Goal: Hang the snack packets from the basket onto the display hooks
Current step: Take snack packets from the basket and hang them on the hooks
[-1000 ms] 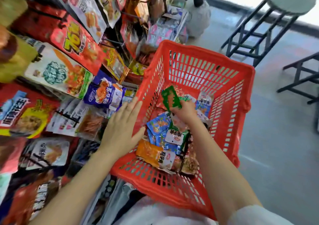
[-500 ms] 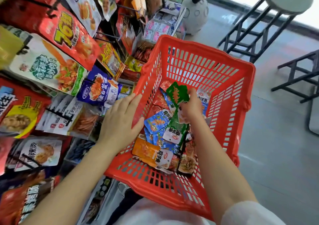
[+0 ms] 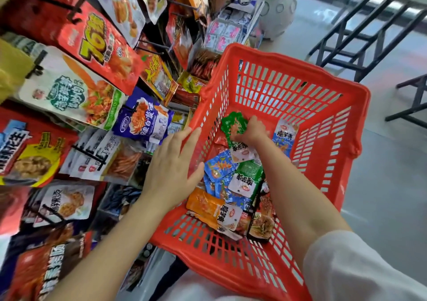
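Your right hand [image 3: 250, 132] is down inside the red basket [image 3: 323, 88], and its grip is closed around the green snack packet [image 3: 233, 125]. That packet sits at the far end of the pile, and its top sticks up and to the left out of your fingers. Your left hand [image 3: 172, 166] holds nothing; its flat fingers rest on the left wall of the basket, right at the rim. The display hooks [image 3: 147, 47] are all on your left side (they are the thin black rods poking out between the hanging bags), so the packet has to go up, over that left wall, and across. I think your left hand is the nearer one to the hooks, and your right hand has the longer trip. The hole in the packet's top is too small to see here, so you may need to turn the packet to find it. More packets [image 3: 219, 165] lie in the basket near your right arm.
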{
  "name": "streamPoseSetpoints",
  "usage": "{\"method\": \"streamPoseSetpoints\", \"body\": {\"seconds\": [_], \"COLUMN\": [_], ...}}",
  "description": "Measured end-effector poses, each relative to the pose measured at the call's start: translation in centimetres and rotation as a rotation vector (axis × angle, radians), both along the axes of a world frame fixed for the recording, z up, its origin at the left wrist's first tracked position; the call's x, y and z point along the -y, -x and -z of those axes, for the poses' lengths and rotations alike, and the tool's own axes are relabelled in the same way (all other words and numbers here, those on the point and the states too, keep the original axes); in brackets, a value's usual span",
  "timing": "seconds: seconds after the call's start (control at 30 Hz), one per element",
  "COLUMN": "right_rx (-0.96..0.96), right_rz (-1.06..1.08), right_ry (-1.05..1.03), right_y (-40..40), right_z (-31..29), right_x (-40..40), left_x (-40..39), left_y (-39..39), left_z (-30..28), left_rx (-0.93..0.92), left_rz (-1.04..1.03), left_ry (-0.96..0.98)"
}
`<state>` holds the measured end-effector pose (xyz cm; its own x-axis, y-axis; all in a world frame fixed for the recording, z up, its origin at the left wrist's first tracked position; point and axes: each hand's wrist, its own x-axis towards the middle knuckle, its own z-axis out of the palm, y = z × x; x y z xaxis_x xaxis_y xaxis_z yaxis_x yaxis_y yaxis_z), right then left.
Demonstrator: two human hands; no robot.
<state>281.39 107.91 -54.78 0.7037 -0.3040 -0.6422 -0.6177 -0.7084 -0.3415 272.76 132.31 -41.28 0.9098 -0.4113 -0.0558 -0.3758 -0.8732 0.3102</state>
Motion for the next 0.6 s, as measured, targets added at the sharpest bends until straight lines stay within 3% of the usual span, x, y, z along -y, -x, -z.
{"method": "streamPoseSetpoints", "body": {"seconds": [0.2, 0.37, 0.6], "right_rx": [-0.104, 0.028, 0.03], "right_rz": [-0.046, -0.117, -0.199], "right_ry": [-0.015, 0.098, 0.041], "right_y": [0.7, 2.2, 2.8], "right_z": [0.4, 0.3, -0.5], "right_x": [-1.7, -3.1, -2.5], "left_x": [0.2, 0.1, 0.2], "left_y": [0.2, 0.2, 0.2], "left_z": [-0.3, -0.3, -0.2], "left_rx": [-0.012, -0.037, -0.047], "left_rz": [-0.018, -0.013, -0.009], "left_ry": [0.0, 0.016, -0.005]}}
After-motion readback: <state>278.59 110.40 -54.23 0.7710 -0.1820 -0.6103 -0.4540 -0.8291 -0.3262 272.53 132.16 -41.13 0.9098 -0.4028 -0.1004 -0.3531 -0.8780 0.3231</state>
